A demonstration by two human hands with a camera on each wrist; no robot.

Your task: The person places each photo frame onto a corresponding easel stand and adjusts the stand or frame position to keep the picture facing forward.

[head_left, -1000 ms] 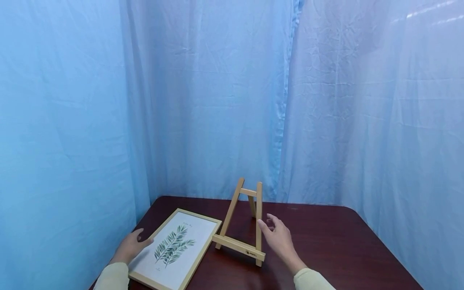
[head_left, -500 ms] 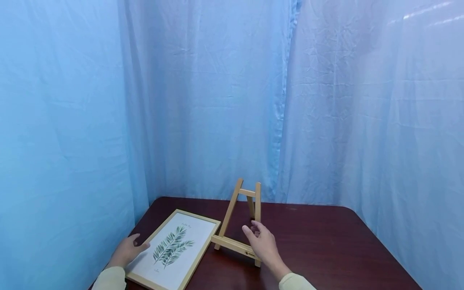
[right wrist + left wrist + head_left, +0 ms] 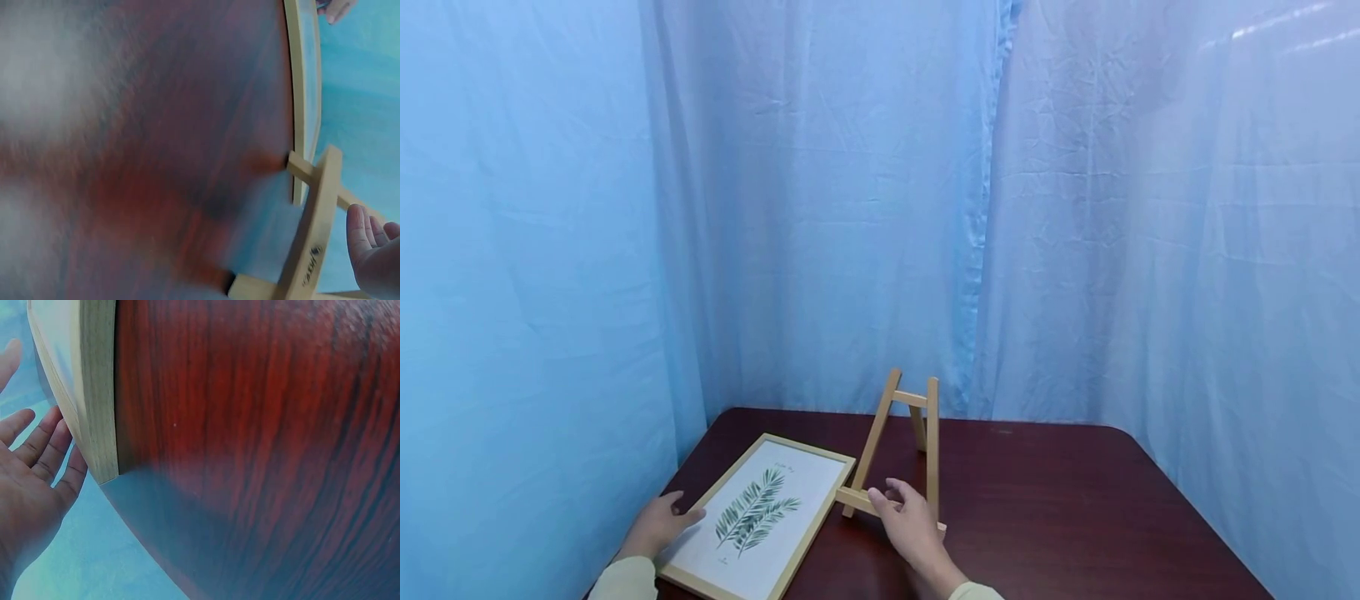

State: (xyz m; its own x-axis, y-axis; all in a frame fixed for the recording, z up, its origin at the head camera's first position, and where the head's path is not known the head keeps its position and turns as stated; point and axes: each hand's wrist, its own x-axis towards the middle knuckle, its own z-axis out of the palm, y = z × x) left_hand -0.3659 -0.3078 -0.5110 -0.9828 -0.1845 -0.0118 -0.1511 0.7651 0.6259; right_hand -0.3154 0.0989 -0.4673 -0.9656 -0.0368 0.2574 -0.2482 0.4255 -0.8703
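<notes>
A picture frame (image 3: 812, 539) with a pale wooden border and a green fern print lies face up on the dark red table. My left hand (image 3: 658, 525) is at its left edge, thumb over the print; in the left wrist view the fingers (image 3: 47, 440) are loosely spread, with fingertips right at the border. Beside the frame stands a small wooden easel (image 3: 933, 450), its lower left end close to the frame's right edge. My right hand (image 3: 912, 527), holding nothing, is in front of the easel's ledge (image 3: 317, 225) with relaxed fingers and covers much of it in the head view.
The dark red table (image 3: 1060, 500) has rounded far corners and extends to the right of the easel. Light blue curtains (image 3: 850, 208) hang close behind it and along both sides.
My right hand has moved left and toward me, from beside the easel's right leg to in front of its ledge. The left hand has slid slightly nearer along the frame's edge.
</notes>
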